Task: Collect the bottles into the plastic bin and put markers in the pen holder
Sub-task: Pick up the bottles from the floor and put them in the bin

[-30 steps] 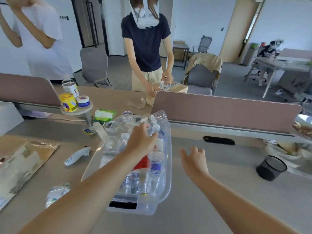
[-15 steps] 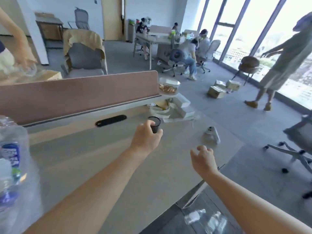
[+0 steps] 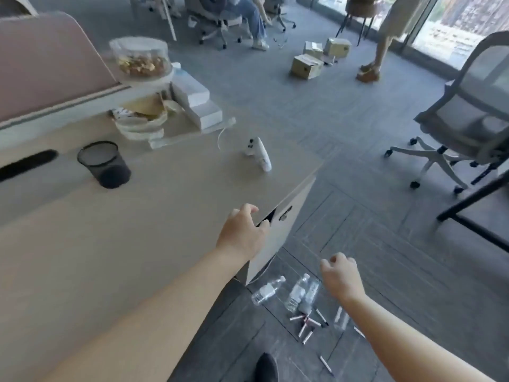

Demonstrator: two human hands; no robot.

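- The desk [image 3: 137,230] fills the left side, and its corner juts out over the grey floor [image 3: 358,166].
- An office chair [image 3: 468,111] stands on the floor at the right, well apart from the desk.
- Cardboard boxes [image 3: 305,66] sit on the floor farther back.
- A clear tub of snacks [image 3: 140,56] rests on a small shelf at the back of the desk.
- The pen holder [image 3: 103,164], a black mesh cup, stands upright on the desk near the back. I cannot tell what is inside it.
- The left hand [image 3: 242,232] is over the desk's edge by the corner, fingers loosely bent, grasping nothing.
- The right hand [image 3: 341,277] is out over the floor above the bottles, fingers loosely curled and empty.
- A white handheld device [image 3: 259,154] lies on the desk near the corner, well apart from the pen holder.
- Three clear bottles [image 3: 297,292] lie on their sides on the floor just beside the desk's foot.
- The markers [image 3: 305,322] are scattered on the floor next to the bottles, some crossing each other, one near a dark shoe [image 3: 265,368].
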